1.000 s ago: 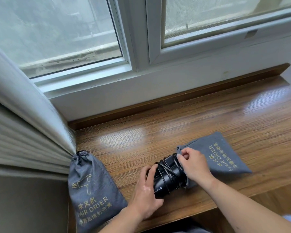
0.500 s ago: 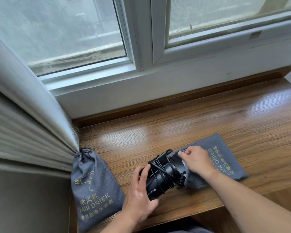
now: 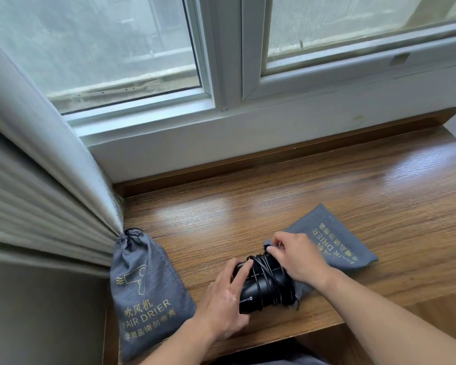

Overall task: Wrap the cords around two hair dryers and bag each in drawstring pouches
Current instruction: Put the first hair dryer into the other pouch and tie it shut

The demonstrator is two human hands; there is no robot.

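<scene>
A black hair dryer (image 3: 258, 288) with its cord wound round it lies on the wooden ledge (image 3: 274, 206), its far end at the mouth of a flat grey drawstring pouch (image 3: 334, 243). My left hand (image 3: 227, 299) grips the dryer's near end. My right hand (image 3: 298, 256) pinches the pouch's rim over the dryer. A second grey pouch (image 3: 148, 293), full and drawn closed, stands at the left against the curtain.
A pleated grey curtain (image 3: 37, 193) hangs along the left side. White window frames (image 3: 229, 61) rise behind the ledge, with a wooden strip along the back. The ledge's front edge runs just under my forearms.
The dryer has tilted and shifted slightly left. My right hand has pulled the pouch's rim further over the dryer's far end. The camera has come a little closer.
</scene>
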